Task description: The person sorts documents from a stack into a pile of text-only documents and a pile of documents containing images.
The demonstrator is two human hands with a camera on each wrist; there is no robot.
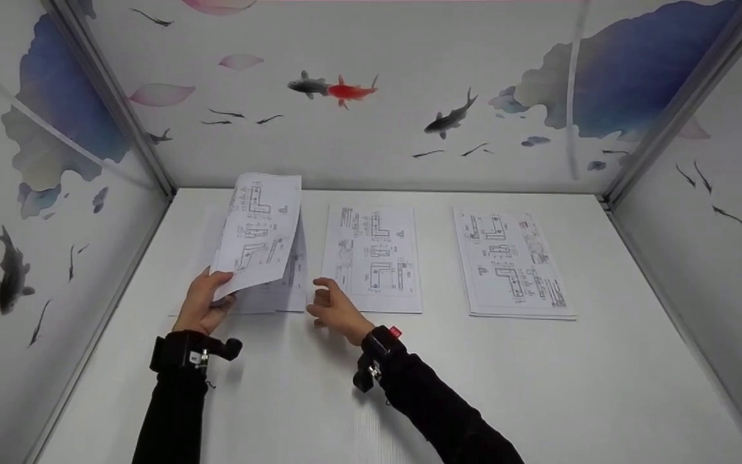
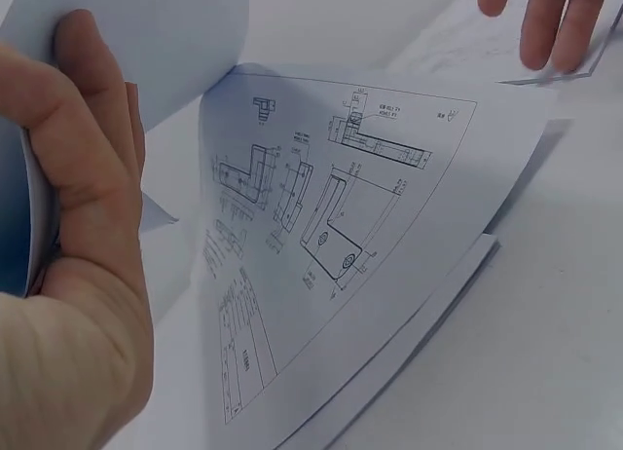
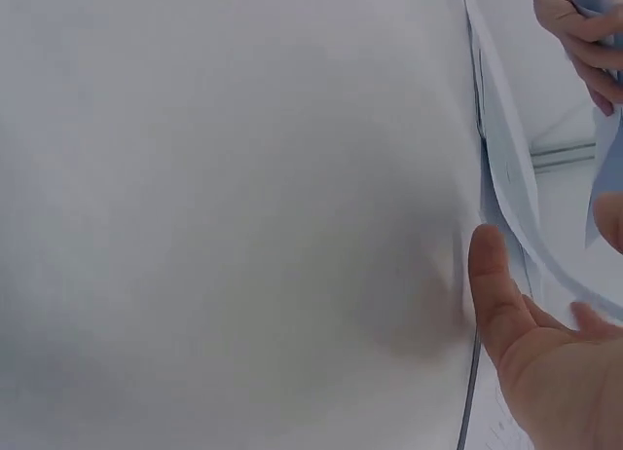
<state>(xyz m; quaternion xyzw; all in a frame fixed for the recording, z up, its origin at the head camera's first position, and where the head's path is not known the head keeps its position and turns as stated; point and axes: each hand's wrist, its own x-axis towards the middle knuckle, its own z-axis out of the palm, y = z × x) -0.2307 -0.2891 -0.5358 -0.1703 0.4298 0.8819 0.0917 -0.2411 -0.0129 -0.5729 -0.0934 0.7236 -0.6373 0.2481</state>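
I see the left hand [image 1: 203, 304] pinching a raised drawing sheet [image 1: 260, 241] by its lower corner, over the left stack [image 1: 258, 301]; the right hand [image 1: 342, 314], fingers loosely bent, holds nothing near the middle stack [image 1: 372, 261]. Well apart, the right stack [image 1: 511, 267] lies on the table [image 1: 538, 386].

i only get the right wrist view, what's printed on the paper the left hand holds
Observer: In the head view, the paper in the left hand bears line drawings.
Operator: how many sets of paper are out
Observer: Three, side by side across the table.
Operator: which set is the left hand at
Observer: The left set, as the head view shows.
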